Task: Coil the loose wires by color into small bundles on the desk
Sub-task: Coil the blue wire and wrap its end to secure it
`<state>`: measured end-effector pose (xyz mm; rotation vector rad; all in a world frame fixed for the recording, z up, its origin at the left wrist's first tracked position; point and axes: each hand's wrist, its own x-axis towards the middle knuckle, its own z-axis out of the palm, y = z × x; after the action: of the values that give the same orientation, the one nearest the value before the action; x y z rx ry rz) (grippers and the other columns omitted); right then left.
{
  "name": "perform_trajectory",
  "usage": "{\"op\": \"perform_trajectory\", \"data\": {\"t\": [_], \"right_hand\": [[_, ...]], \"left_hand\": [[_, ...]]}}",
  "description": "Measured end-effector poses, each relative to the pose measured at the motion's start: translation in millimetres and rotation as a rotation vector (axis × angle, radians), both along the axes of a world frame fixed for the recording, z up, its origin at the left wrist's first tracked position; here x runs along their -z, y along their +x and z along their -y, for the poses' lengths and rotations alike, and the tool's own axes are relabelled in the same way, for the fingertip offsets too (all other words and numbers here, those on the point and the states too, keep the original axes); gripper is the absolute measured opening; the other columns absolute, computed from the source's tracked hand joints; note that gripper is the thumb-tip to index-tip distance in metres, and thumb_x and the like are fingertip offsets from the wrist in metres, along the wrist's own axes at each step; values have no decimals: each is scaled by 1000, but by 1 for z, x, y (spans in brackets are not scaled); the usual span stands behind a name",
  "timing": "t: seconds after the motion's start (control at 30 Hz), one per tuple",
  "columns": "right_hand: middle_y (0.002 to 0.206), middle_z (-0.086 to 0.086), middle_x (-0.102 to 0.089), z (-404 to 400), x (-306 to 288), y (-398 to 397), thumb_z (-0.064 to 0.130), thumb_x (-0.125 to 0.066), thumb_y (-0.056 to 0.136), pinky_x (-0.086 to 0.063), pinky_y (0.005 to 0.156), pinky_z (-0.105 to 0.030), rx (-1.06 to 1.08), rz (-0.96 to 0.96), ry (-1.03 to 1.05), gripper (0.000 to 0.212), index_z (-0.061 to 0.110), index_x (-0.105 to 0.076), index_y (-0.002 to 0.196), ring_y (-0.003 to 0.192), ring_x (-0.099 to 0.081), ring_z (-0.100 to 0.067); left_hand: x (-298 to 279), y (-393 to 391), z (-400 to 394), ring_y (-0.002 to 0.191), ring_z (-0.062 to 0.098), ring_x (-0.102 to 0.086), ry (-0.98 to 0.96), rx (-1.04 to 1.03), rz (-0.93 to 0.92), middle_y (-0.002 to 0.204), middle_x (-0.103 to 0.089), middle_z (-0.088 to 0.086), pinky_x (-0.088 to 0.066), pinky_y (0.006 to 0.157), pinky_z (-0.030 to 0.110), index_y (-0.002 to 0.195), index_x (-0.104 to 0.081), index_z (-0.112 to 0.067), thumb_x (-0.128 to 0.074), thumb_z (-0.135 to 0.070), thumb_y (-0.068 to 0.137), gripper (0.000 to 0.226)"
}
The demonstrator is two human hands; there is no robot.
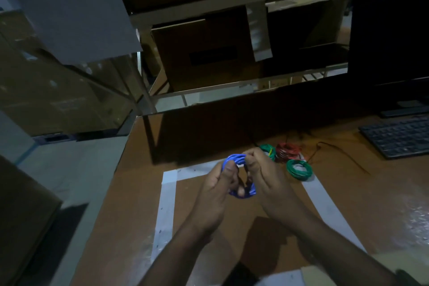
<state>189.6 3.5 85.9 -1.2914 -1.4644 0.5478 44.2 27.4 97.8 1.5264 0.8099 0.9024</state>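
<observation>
Blue wire coil point(239, 175) up off the desk, pinched from both sides; left hand point(217, 189) curled round the coil's left arc, thumb laid across the top strands, fingertips tucked under the bottom loop; right hand point(264, 177) curled round the right arc, thumb and forefinger nipping the top strands near the coil's upper edge, remaining fingers wrapped down its right side; so the ring sits between the two palms, open middle still visible between the thumbs. Both forearms coming in from the bottom edge, kinda crossing over a taped white rectangle point(168, 195) on the brown desk point(120, 227). Just past the right knuckles, a small green bundle point(268, 151) with a bit of yellow on it; touching or nearly touching that, a red bundle point(287, 151); a second green bundle point(299, 169) nearer, lying on the tape corner. Thin dark loose wire point(341, 152) trailing off to the right of those. Keyboard point(399, 137) far right, monitor point(390, 37) behind it; shelving with cardboard boxes point(204, 53) at the back, all pretty dim and blurry.
</observation>
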Motion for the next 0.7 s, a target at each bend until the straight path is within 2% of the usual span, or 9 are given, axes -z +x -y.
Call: {"op": "perform_trajectory", "data": {"t": [0.07, 0.2, 0.33, 0.43, 0.57, 0.7], "right_hand": [[77, 5, -54, 2, 11, 4, 50, -25, 108, -44, 59, -30, 65, 65, 1, 40, 28, -56, 100, 68, -56, -13], [74, 9, -51, 1, 27, 13, 71, -11, 98, -35, 58, -18, 186, 126, -7, 48, 39, -46, 85, 71, -52, -9], [78, 6, -51, 10, 33, 29, 81, -10, 91, -41, 64, -31, 99, 142, -68, 64, 31, -50, 93, 73, -51, -11], [79, 1, -51, 12, 34, 40, 85, -7, 88, -42, 66, -35, 58, 168, -96, 77, 22, -52, 96, 73, -51, -14], [78, 0, -52, 10, 37, 50, 81, -9, 91, -44, 66, -39, 44, 161, -83, 80, 17, -55, 93, 73, -52, -19], [80, 2, -54, 14, 44, 68, 79, -6, 93, -45, 69, -42, 56, 225, -61, 83, 15, -58, 94, 76, -53, -17]], "left_hand": [[1, 10, 4, 67, 10, -51, -20, -74, 60, 62, -49, -12, -42, 82, 36, 70, -59, -41, -38, -49, 107, 43], [6, 30, 13, 60, 9, -42, -10, -172, 134, 62, -39, -11, -42, 66, 22, 71, -57, -37, -40, -50, 105, 40], [15, 42, 18, 56, 10, -41, 3, -200, 137, 60, -38, -7, -41, 60, 20, 75, -45, -17, -37, -41, 104, 38], [23, 53, 26, 55, 9, -40, -41, -224, 189, 61, -34, -6, -41, 58, 19, 75, -41, -15, -38, -45, 107, 44], [35, 67, 35, 60, 14, -44, -69, -229, 229, 62, -35, -7, -44, 63, 20, 74, -41, -17, -39, -47, 102, 41], [37, 59, 34, 80, 24, -59, -167, -20, 186, 63, -47, -1, -51, 83, 26, 76, -57, -19, -50, -51, 97, 39]]}}
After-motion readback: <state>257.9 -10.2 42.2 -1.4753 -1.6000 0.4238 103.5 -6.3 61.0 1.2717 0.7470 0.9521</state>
